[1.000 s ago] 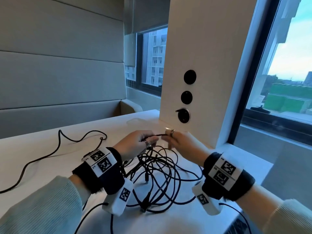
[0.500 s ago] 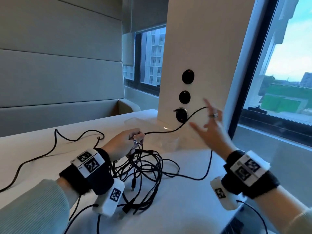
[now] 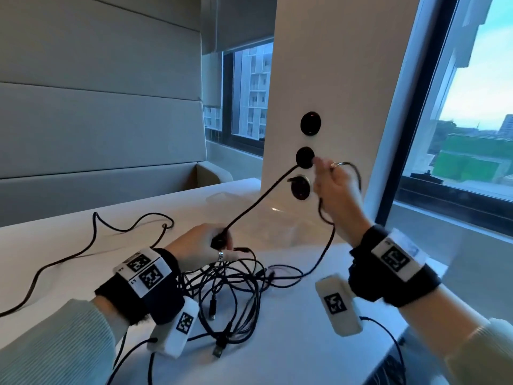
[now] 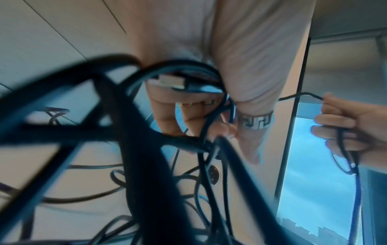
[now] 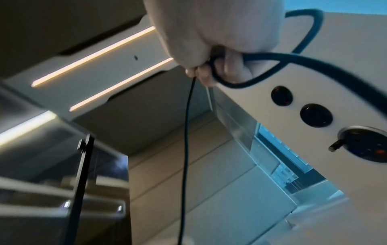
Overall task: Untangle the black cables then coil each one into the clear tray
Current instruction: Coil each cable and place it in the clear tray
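A tangle of black cables [image 3: 230, 290] lies on the white table between my wrists. My left hand [image 3: 205, 245] sits at the tangle's far edge and pinches one black cable [image 3: 261, 197], with other strands looped round its fingers [image 4: 167, 116]. That cable runs up and right to my right hand [image 3: 333, 187], raised in front of the wall sockets. The right hand's curled fingers [image 5: 220, 69] grip it, and a loop [image 3: 352, 169] sticks out past the hand. The clear tray [image 3: 272, 215] stands against the white pillar, behind both hands.
Another black cable [image 3: 91, 245] snakes alone across the table's left side. Three round black sockets [image 3: 305, 157] sit on the white pillar [image 3: 333, 79] right behind my right hand. A window fills the right side. The table's right edge [image 3: 410, 323] lies under my right wrist.
My right hand rose from beside the left one, opened, then closed on the cable near the sockets. The cable is now stretched up from the left hand, which has stayed at the tangle.
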`<state>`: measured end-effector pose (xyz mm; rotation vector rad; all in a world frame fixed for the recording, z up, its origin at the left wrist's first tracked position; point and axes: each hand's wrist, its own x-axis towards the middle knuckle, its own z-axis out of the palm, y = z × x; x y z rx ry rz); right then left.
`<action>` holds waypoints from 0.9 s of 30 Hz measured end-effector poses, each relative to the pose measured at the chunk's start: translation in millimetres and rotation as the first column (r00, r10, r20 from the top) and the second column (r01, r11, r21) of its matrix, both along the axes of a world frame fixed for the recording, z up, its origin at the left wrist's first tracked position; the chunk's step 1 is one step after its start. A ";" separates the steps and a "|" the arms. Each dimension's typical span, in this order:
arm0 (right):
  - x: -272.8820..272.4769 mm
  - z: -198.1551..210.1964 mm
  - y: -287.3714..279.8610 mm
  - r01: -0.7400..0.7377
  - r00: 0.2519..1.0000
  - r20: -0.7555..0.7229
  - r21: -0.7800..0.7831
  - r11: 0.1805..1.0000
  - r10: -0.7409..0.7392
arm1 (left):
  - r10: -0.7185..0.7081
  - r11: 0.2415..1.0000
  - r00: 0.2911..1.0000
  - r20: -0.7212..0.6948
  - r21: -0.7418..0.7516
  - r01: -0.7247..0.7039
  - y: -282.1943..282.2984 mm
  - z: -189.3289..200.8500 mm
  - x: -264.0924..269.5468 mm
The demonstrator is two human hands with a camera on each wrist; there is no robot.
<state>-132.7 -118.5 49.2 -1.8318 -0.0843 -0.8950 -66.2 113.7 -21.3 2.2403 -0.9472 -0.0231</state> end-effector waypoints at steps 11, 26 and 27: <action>-21.5 -28.7 -34.8 0.079 0.957 -0.178 -0.601 0.795 -0.229 | 0.018 0.990 0.986 -0.163 -0.132 -0.039 -6.7 4.2 -0.7; 14.0 -35.3 -23.5 0.023 0.889 -0.434 -0.272 0.962 -0.144 | 0.046 0.998 0.999 -0.012 0.054 -0.046 6.8 8.8 -11.6; 11.3 -30.5 -37.9 0.091 0.898 -0.397 -0.249 0.964 -0.187 | 0.066 0.995 0.998 -0.003 0.078 -0.066 10.3 6.4 -9.5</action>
